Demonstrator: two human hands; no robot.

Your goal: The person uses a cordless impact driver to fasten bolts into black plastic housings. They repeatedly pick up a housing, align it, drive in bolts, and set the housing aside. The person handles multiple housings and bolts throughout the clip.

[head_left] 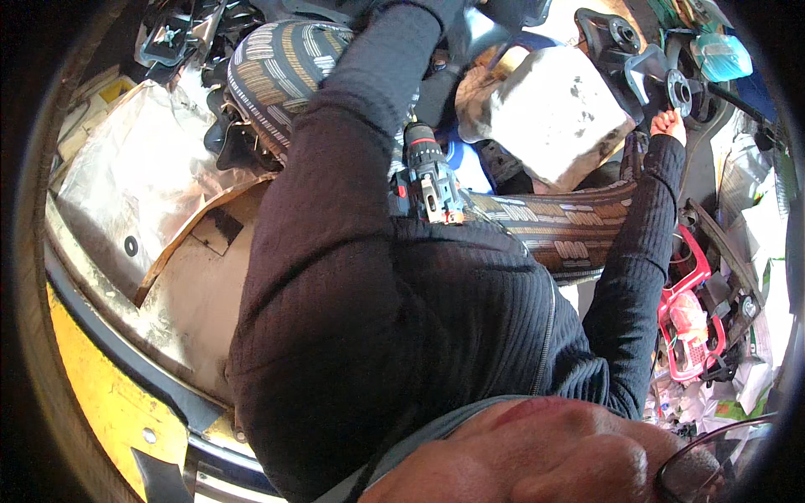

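My right hand [668,124] reaches out to the far right. Its fingers are curled against the lower edge of a dark grey plastic part with a round, holed metal flange [678,92]. Another dark part with a similar round flange [623,33] is just beyond, to its left. My left arm [352,101] stretches to the top edge, and its hand is out of the picture. A cordless drill [432,180] with a black and red chuck is at my lap, pointing away. Between my legs stands a chunky block with a worn white top [563,113].
On the left, a clear plastic sheet [134,176] covers brown board, near a yellow panel [109,394]. Black plastic parts [176,33] are heaped at the far left. Red plastic frames [689,323] and scraps crowd the right side. A turquoise container [721,57] is at the far right.
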